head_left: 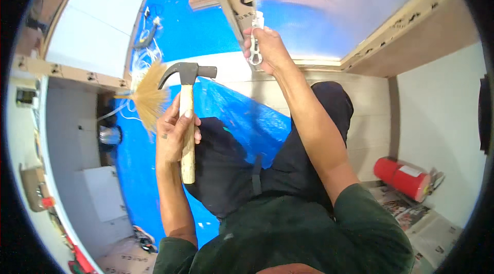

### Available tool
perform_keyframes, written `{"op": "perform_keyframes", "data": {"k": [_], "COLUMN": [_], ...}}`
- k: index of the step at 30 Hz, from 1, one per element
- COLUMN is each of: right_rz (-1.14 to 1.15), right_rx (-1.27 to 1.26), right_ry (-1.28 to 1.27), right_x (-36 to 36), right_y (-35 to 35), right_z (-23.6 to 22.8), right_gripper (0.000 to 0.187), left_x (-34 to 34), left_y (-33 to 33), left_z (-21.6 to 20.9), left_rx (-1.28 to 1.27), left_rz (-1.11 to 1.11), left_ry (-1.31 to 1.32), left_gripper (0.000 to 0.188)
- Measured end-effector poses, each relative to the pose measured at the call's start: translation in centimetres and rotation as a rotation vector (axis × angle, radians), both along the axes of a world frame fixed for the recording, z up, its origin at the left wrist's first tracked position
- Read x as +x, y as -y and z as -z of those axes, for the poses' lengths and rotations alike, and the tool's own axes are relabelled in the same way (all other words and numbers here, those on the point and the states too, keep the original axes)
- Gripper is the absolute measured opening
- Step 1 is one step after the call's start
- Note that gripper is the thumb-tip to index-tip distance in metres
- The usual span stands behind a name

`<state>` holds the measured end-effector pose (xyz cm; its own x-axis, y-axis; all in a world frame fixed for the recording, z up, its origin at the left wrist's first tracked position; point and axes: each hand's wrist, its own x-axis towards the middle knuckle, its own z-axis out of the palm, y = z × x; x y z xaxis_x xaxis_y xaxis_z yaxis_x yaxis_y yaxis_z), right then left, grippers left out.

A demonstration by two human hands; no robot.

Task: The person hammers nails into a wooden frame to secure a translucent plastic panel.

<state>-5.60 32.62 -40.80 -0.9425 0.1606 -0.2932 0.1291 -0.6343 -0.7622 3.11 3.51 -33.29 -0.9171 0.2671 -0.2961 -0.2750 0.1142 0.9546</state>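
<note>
My left hand [171,137] is closed round the wooden handle of a claw hammer [189,166], over my left thigh. The dark metal head points up and away from me, its claw toward the left. Farther off, my right hand [272,49] grips a slim white tool with oval cut-outs [255,53]. That tool stands against the edge of a wooden frame [237,3], beside a clear, shiny panel [319,21]. From this view I cannot tell whether its tip touches the frame.
Blue sheeting [193,32] covers much of the floor. A straw broom [149,96] lies left of the hammer, near white cables [146,57]. At the right, a red fire extinguisher [401,178] lies by the wall. White-panelled cabinets [95,14] stand along the left.
</note>
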Motion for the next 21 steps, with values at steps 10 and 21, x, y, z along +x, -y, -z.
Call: {"op": "perform_keyframes", "data": {"k": [10,21], "right_rz": [0.024,0.029], "right_rx": [-0.085,-0.115], "right_ry": [-0.086,-0.091], "right_x": [-0.3,0.3], "right_y": [0.2,-0.4], "right_z": [0.4,0.6], "right_gripper": [0.022,0.020], "left_x": [-4.9,-9.7], "left_y": [-15.0,-30.6], "left_z": [-16.3,-14.2], "left_rx": [-1.041,-1.645], "left_rz": [0.576,1.384], "left_ry": [-1.020,-1.310], "left_gripper": [0.055,0.044]}}
